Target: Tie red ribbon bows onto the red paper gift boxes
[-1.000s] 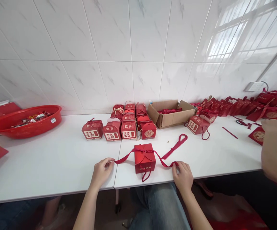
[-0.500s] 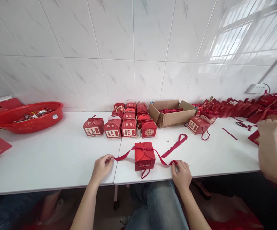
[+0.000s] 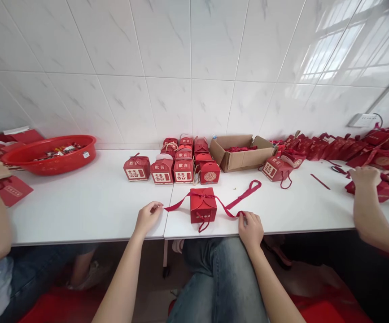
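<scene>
A red gift box (image 3: pixel 203 211) stands on the white table in front of me, a red twisted cord handle hanging at its near side. Around its top runs a red ribbon (image 3: pixel 177 204), knotted in the middle, with a tail going out to each side. My left hand (image 3: pixel 149 218) is closed in a pinch at the tip of the left tail. With thumb and fingers together, my right hand (image 3: pixel 251 228) grips the right tail close to the table edge. Behind the right tail lies a loose, looped red ribbon (image 3: pixel 246 194).
Several decorated red boxes (image 3: pixel 183 171) stand in rows behind. A cardboard box (image 3: pixel 246 162) holds red ribbons. A red basin (image 3: pixel 54 167) with wrapped sweets is at left. Co-workers' hands (image 3: pixel 365 177) handle red boxes at both sides. Scissors (image 3: pixel 338 169) lie at right.
The view has tilted and shifted slightly, and the left co-worker's arm has come further into view. Both my hands keep nearly the same place beside the box, the ribbon tails still spread.
</scene>
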A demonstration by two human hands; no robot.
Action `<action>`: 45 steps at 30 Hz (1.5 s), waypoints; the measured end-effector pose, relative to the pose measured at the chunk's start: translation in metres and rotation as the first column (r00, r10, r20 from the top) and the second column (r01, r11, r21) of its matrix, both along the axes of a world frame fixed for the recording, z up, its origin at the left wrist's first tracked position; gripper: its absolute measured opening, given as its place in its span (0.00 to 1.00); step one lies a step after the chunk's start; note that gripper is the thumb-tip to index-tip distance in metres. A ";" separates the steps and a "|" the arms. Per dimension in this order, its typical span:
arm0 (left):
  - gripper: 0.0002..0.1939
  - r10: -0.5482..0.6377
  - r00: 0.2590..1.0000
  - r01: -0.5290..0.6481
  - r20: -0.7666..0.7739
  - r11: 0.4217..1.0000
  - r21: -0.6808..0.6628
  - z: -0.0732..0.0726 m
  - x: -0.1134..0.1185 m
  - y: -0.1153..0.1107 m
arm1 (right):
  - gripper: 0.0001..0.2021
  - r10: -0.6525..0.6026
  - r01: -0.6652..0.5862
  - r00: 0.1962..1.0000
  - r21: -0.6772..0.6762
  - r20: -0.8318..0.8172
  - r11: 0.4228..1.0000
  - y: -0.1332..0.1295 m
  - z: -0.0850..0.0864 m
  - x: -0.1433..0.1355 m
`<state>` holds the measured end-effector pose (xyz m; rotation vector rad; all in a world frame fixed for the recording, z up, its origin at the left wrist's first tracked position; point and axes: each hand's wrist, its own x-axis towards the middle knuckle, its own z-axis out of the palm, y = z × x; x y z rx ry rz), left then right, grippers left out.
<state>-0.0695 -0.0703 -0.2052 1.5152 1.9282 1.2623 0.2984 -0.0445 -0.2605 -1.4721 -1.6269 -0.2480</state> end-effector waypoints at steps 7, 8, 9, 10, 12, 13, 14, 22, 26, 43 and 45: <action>0.16 0.041 0.984 -0.052 0.172 0.997 0.062 -0.002 0.000 0.001 | 0.13 -0.027 0.020 0.998 -0.110 -0.064 0.994 -0.001 0.003 0.002; 0.16 0.040 0.982 -0.053 0.183 0.997 0.064 -0.002 -0.001 0.000 | 0.13 -0.032 0.025 0.997 -0.116 -0.064 0.993 -0.001 0.003 0.001; 0.16 0.038 0.981 -0.052 0.193 0.996 0.066 -0.002 -0.001 0.000 | 0.13 -0.038 0.030 0.997 -0.121 -0.065 0.992 -0.001 0.003 0.001; 0.15 0.034 0.979 -0.049 0.200 0.996 0.070 -0.002 -0.001 0.000 | 0.13 -0.044 0.035 0.997 -0.125 -0.066 0.991 -0.001 0.003 0.001; 0.15 0.026 0.977 -0.044 0.211 0.996 0.078 -0.002 -0.001 0.000 | 0.13 -0.056 0.047 0.996 -0.134 -0.066 0.990 -0.001 0.002 0.000; 0.14 0.025 0.976 -0.044 0.214 0.996 0.081 -0.002 -0.001 0.001 | 0.13 -0.060 0.050 0.996 -0.138 -0.066 0.989 0.000 0.002 0.000; 0.14 0.026 0.976 -0.045 0.216 0.995 0.084 -0.003 -0.001 0.001 | 0.13 -0.060 0.050 0.996 -0.143 -0.067 0.989 0.000 0.002 0.000; 0.12 0.021 0.987 -0.032 0.161 0.997 0.065 -0.010 -0.001 0.007 | 0.14 -0.035 0.025 0.997 -0.140 -0.068 0.990 -0.001 0.002 0.001; 0.12 0.020 0.990 -0.029 0.137 0.998 0.059 -0.012 -0.003 0.009 | 0.14 -0.034 0.023 0.997 -0.143 -0.074 0.989 -0.001 0.002 0.001; 0.13 0.015 0.989 -0.024 0.145 0.998 0.061 -0.006 0.000 0.008 | 0.14 -0.012 0.001 0.996 -0.125 -0.085 0.992 0.000 0.001 -0.001; 0.13 0.023 0.988 -0.033 0.152 0.998 0.061 -0.004 0.001 0.007 | 0.14 -0.012 0.000 0.996 -0.128 -0.089 0.992 0.000 0.001 -0.001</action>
